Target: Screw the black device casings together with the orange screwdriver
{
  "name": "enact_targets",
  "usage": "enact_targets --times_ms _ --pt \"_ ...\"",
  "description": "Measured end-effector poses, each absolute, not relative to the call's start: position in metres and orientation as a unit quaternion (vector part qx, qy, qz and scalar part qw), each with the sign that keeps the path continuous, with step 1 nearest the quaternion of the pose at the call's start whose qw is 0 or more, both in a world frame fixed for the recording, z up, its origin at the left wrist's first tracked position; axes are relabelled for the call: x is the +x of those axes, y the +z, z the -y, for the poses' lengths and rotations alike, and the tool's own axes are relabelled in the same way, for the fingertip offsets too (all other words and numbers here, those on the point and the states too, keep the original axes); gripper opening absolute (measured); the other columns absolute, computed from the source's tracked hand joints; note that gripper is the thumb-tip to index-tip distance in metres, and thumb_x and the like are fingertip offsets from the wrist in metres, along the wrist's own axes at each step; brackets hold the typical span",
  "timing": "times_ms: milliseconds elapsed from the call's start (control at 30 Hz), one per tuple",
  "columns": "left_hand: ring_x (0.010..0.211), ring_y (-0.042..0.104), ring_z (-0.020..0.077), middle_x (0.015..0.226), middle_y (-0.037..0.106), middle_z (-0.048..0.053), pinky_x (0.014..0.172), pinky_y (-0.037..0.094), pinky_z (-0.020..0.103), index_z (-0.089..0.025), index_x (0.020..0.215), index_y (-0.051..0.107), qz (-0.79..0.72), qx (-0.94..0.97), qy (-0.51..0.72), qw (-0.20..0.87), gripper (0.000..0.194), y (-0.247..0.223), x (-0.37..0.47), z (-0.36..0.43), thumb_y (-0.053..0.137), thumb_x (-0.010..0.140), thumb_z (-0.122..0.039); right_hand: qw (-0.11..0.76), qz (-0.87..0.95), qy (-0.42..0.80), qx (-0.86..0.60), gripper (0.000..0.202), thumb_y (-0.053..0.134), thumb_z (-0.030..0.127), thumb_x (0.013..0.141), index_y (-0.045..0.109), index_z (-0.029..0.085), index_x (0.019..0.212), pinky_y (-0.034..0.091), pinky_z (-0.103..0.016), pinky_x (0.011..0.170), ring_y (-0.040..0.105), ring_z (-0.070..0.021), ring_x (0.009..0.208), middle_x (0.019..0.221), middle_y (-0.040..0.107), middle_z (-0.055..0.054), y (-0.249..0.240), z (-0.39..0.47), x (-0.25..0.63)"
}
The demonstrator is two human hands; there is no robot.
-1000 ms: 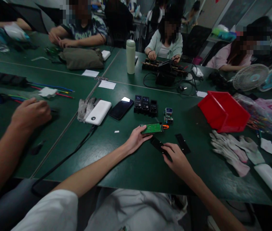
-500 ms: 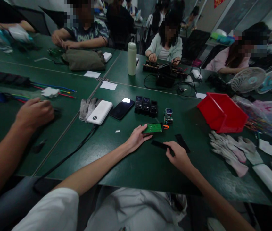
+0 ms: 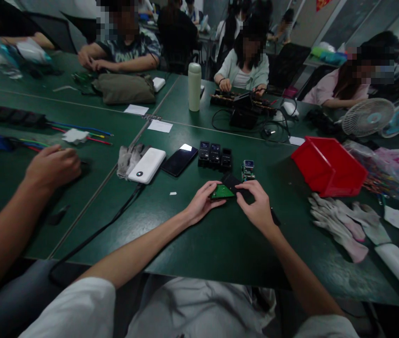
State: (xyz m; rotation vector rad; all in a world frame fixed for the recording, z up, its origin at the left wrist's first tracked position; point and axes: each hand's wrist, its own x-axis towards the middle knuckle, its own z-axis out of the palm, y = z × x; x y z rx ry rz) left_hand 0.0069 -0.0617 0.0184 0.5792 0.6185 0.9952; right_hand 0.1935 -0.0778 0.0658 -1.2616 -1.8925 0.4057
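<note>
My left hand (image 3: pixel 204 203) grips a green circuit board (image 3: pixel 221 191) by its left end, thumb on top and fingers beneath. Between thumb and fingers of my right hand (image 3: pixel 256 203) is a flat black panel (image 3: pixel 233 182), tilted over the board's right end; whether the two touch I cannot tell. Partly hidden behind my right hand, another black strip (image 3: pixel 275 217) lies on the table. Just beyond my hands sits a small electronic module (image 3: pixel 247 170) with a little screen. Several black box-shaped devices (image 3: pixel 215 155) stand in a row farther back.
To the left lie a phone (image 3: pixel 180 159), a white power bank (image 3: pixel 147 165) with a black cable, and a grey glove (image 3: pixel 128 161). A red bin (image 3: pixel 328 166) and work gloves (image 3: pixel 340 225) are on the right. A co-worker's hand (image 3: pixel 54 169) rests at far left.
My right hand has lifted the black panel from near the table up over the right end of the circuit board. My left hand has stayed nearly in place with the board.
</note>
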Motion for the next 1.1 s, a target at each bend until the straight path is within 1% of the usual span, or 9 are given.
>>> enact_targets --times_ms 100,200,333,500,600,700,900,1100 --pt "0.098 0.063 0.0166 0.104 0.063 0.004 0.090 0.053 0.036 -0.022 0.104 0.060 -0.294 0.271 0.463 0.791 0.027 0.017 0.008 0.061 0.064 0.083 -0.039 0.381 0.773 0.123 -0.492 0.016 0.064 0.026 0.083 0.063 0.022 0.098 0.048 -0.046 0.087 0.057 -0.0273 0.098 0.099 0.061 -0.008 0.058 0.074 0.200" --pt "0.102 0.060 0.0177 0.107 0.063 0.005 0.091 0.053 0.039 -0.021 0.106 0.060 -0.300 0.284 0.455 0.789 0.028 0.016 0.009 0.060 0.064 0.084 -0.037 0.362 0.798 0.092 -0.473 0.018 0.066 0.028 0.083 0.061 0.021 0.098 0.048 -0.047 0.087 0.057 -0.0282 0.100 0.099 0.062 -0.009 0.051 0.070 0.211" --pt "0.101 0.060 0.0182 0.107 0.063 0.007 0.090 0.053 0.039 -0.019 0.108 0.061 -0.301 0.293 0.445 0.791 0.028 0.016 0.009 0.060 0.062 0.085 -0.036 0.341 0.817 0.072 -0.460 0.019 0.064 0.026 0.085 0.061 0.020 0.103 0.048 -0.046 0.093 0.057 -0.0281 0.109 0.111 0.061 -0.012 0.047 0.068 0.221" --pt "0.105 0.059 0.0204 0.114 0.061 0.009 0.090 0.054 0.038 -0.017 0.110 0.063 -0.293 0.294 0.445 0.793 0.029 0.014 0.009 0.060 0.061 0.086 -0.033 0.301 0.841 0.056 -0.446 0.030 0.061 0.024 0.087 0.059 0.018 0.116 0.050 -0.046 0.094 0.059 -0.0271 0.109 0.118 0.063 -0.013 0.048 0.070 0.225" --pt "0.104 0.059 0.0194 0.112 0.061 0.008 0.090 0.054 0.039 -0.018 0.108 0.064 -0.296 0.294 0.442 0.794 0.027 0.014 0.009 0.060 0.061 0.085 -0.032 0.324 0.839 0.043 -0.434 0.033 0.063 0.023 0.086 0.059 0.020 0.118 0.050 -0.048 0.093 0.058 -0.0276 0.110 0.120 0.064 -0.012 0.050 0.072 0.227" --pt "0.104 0.059 0.0199 0.114 0.061 0.007 0.089 0.055 0.040 -0.018 0.105 0.065 -0.297 0.290 0.440 0.797 0.026 0.014 0.009 0.059 0.060 0.086 -0.035 0.347 0.842 0.059 -0.410 0.033 0.064 0.022 0.085 0.060 0.023 0.118 0.048 -0.050 0.095 0.057 -0.0276 0.112 0.121 0.064 -0.009 0.051 0.073 0.227" --pt "0.107 0.058 0.0232 0.114 0.062 0.012 0.085 0.055 0.037 -0.015 0.108 0.066 -0.300 0.293 0.425 0.802 0.038 0.016 0.009 0.060 0.054 0.088 -0.045 0.306 0.869 0.087 -0.378 0.033 0.063 0.021 0.086 0.062 0.026 0.118 0.047 -0.050 0.095 0.054 -0.0268 0.114 0.126 0.063 -0.006 0.048 0.074 0.225" --pt "0.112 0.053 0.0229 0.119 0.057 0.010 0.086 0.055 0.036 -0.017 0.105 0.067 -0.302 0.319 0.435 0.786 0.032 0.018 0.009 0.061 0.056 0.088 -0.041 0.291 0.876 0.077 -0.378 0.032 0.063 0.020 0.087 0.064 0.027 0.118 0.047 -0.050 0.094 0.054 -0.0262 0.113 0.128 0.062 -0.006 0.043 0.074 0.225"
